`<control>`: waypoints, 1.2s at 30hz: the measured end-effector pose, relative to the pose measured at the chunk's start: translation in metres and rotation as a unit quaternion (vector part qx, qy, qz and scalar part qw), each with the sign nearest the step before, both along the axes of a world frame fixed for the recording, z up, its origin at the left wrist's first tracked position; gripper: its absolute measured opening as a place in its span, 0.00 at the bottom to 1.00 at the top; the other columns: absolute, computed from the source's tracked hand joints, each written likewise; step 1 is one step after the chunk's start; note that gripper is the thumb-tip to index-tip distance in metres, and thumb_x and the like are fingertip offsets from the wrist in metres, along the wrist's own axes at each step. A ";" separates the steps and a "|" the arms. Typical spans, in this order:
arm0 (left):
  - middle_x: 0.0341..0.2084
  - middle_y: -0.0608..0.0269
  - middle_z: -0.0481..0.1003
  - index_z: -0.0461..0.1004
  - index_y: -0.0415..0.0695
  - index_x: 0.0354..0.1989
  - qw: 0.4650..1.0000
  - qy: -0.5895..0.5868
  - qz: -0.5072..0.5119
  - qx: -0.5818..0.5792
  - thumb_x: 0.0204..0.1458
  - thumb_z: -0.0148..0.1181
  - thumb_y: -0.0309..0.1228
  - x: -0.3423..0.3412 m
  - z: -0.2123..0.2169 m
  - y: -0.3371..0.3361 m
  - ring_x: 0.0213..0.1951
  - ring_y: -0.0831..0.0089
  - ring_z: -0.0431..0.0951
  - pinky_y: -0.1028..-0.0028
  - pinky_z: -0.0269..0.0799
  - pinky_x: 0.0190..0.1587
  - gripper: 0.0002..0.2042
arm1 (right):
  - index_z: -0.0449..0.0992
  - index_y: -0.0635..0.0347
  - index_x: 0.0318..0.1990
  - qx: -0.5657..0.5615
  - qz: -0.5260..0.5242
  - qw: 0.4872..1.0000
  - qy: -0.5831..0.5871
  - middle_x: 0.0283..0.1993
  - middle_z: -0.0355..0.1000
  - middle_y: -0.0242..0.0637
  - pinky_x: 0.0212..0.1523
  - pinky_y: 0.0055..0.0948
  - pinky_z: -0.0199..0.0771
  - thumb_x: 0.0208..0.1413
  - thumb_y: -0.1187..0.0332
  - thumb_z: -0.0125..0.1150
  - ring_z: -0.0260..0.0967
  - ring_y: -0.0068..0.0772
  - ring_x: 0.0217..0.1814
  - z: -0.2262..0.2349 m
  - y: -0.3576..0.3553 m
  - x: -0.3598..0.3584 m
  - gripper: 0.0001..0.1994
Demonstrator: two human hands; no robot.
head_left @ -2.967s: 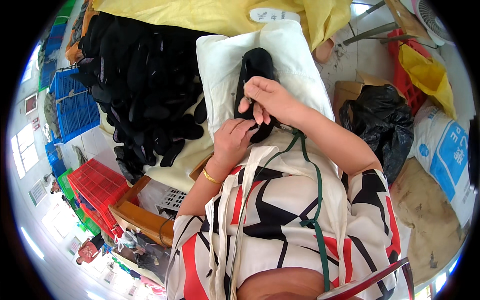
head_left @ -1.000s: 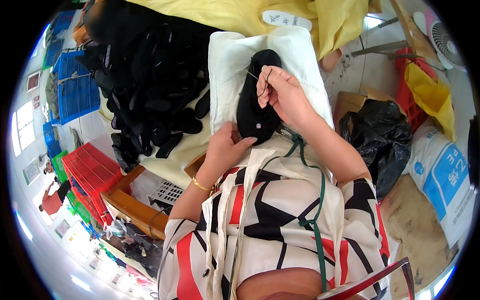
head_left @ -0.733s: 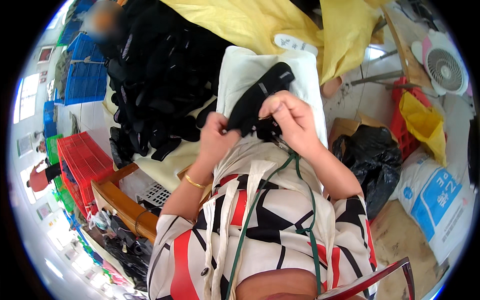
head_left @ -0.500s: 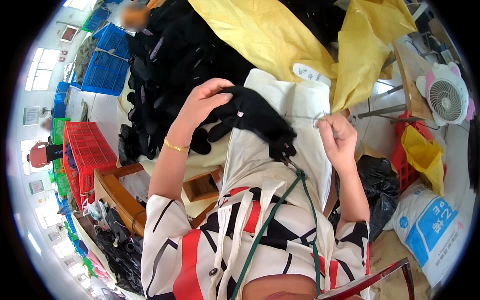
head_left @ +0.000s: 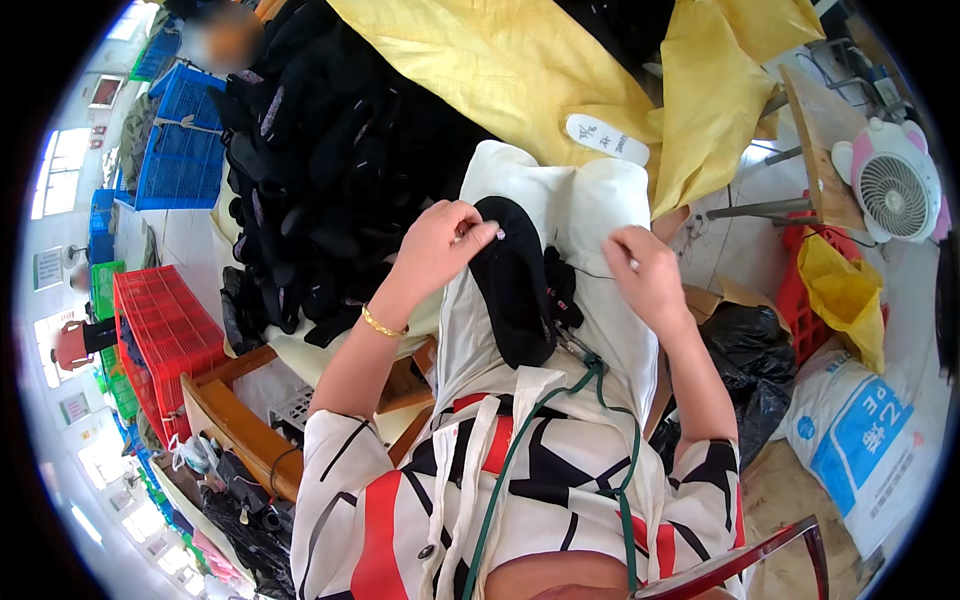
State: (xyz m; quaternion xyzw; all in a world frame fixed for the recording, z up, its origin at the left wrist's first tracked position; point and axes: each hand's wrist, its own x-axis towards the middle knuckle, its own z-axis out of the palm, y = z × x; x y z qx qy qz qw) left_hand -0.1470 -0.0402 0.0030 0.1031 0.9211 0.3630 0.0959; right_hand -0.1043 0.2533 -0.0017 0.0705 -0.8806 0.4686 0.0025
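A black cloth shoe (head_left: 515, 290) lies over my lap on the white apron (head_left: 610, 205), its oval opening turned up. My left hand (head_left: 437, 250) is closed on its far end, thumb and fingers pinching near a small pale spot. To the right, my right hand (head_left: 647, 272) is closed in a pinch, apart from the shoe. A thin dark thread (head_left: 592, 275) runs from beside the shoe to its fingers. A second dark piece (head_left: 562, 290) lies under the shoe's right side. Small metal snips (head_left: 575, 347) hang on a green cord (head_left: 597, 372) by the shoe's near end.
A big heap of black shoes (head_left: 320, 150) spreads ahead on the left. Yellow sheeting (head_left: 480, 70) carries a white insole (head_left: 607, 138). A wooden drawer (head_left: 235, 425) and red crate (head_left: 170, 320) stand left. A fan (head_left: 893, 195), black bag (head_left: 745, 365) and white sack (head_left: 850, 450) are right.
The shoe has turned from lying slantwise to standing lengthwise, its opening now showing. My left hand has moved right and nearer me. The right hand has come slightly left and closer, with the thread slacker.
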 end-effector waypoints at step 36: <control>0.20 0.54 0.76 0.75 0.37 0.32 0.971 -0.162 0.070 0.161 0.57 0.59 0.43 0.008 -0.031 -0.001 0.21 0.65 0.78 0.69 0.70 0.27 0.18 | 0.70 0.61 0.22 0.168 0.176 0.970 -0.004 0.25 0.68 0.42 0.33 0.43 0.70 0.52 0.63 0.65 0.69 0.49 0.30 -0.018 -0.070 -0.017 0.14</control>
